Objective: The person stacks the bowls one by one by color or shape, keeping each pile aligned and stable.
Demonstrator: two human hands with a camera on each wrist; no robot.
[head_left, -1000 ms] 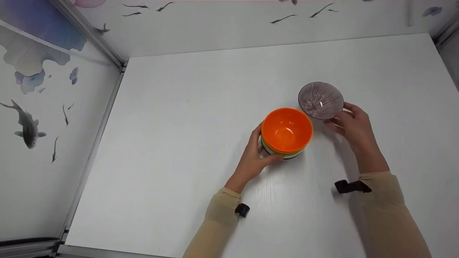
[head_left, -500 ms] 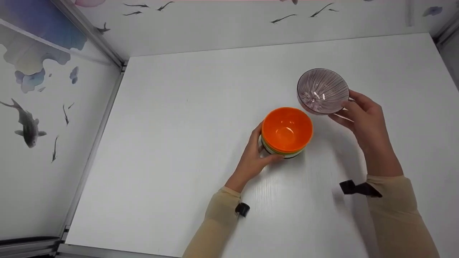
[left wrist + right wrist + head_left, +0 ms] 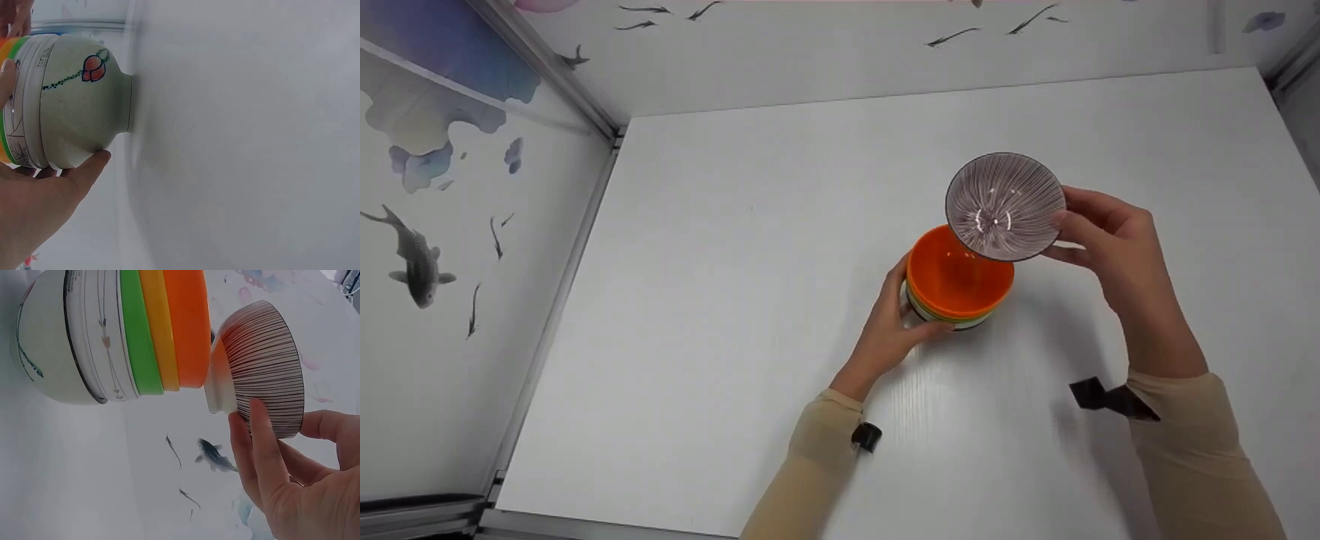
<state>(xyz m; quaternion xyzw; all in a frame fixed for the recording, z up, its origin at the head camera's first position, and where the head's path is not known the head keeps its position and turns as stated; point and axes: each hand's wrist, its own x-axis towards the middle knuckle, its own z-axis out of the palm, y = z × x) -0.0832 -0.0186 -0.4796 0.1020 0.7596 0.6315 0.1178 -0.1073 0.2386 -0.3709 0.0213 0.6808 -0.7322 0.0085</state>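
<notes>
A stack of nested bowls stands on the white table, with an orange bowl (image 3: 952, 281) on top. In the right wrist view, a yellow-orange bowl (image 3: 159, 332), a green bowl (image 3: 140, 337) and white patterned bowls (image 3: 104, 337) show below it. My left hand (image 3: 889, 334) grips the stack's side, thumb in front, fingers behind. The lowest bowl (image 3: 84, 101) bears a red flower drawing. My right hand (image 3: 1117, 240) pinches a purple-striped bowl (image 3: 1005, 206) by its right side. That bowl is held tilted above the back right part of the orange bowl's rim, partly covering it.
The white tabletop (image 3: 697, 300) stretches around the stack. A white back panel (image 3: 825, 52) and a left side panel (image 3: 472, 247), printed with fish and flowers, border it. Metal frame bars (image 3: 562, 82) run along the left corner.
The right hand has lifted the striped bowl off to the back right, then brought it left over the orange bowl. The left hand and stack have stayed in place.
</notes>
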